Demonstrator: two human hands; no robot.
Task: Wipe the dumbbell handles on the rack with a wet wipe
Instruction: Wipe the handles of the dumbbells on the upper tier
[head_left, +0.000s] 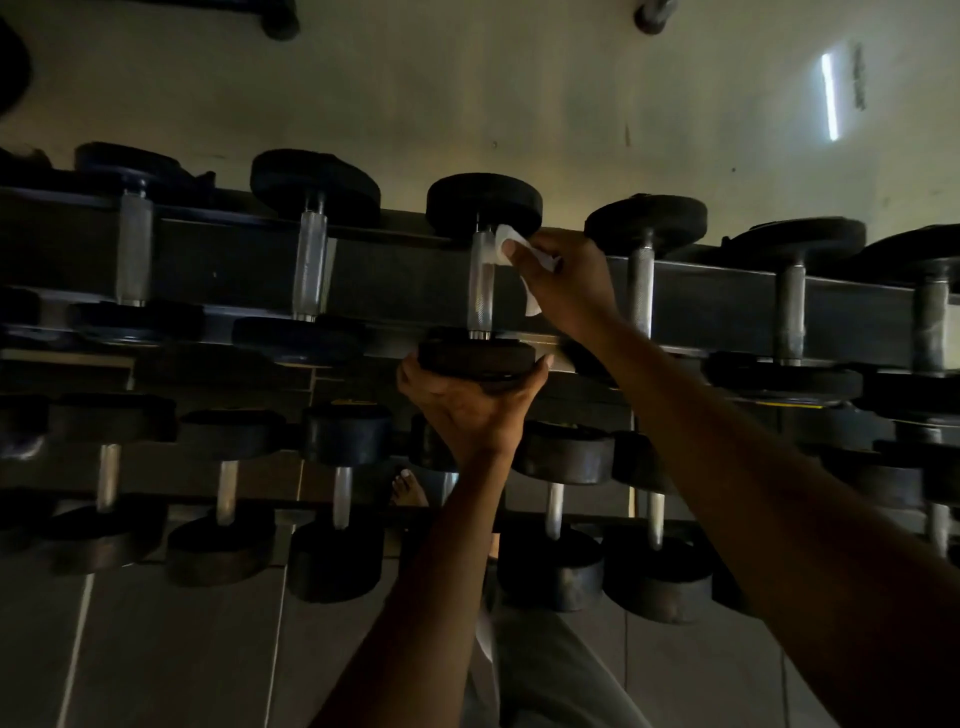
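A dumbbell with black round ends and a knurled silver handle (481, 283) lies across the top tier of the dark rack (395, 280). My right hand (563, 283) holds a white wet wipe (511, 247) against the far end of that handle, just under the far weight (483, 205). My left hand (470, 402) cups the near weight (475, 358) of the same dumbbell from below, fingers curled round its edge.
More dumbbells line the top tier on both sides, such as one at the left (310, 273) and one at the right (640, 291). A lower tier holds several smaller dumbbells (340, 496). A pale wall (519, 93) rises behind. My bare foot (409, 488) shows on the tiled floor.
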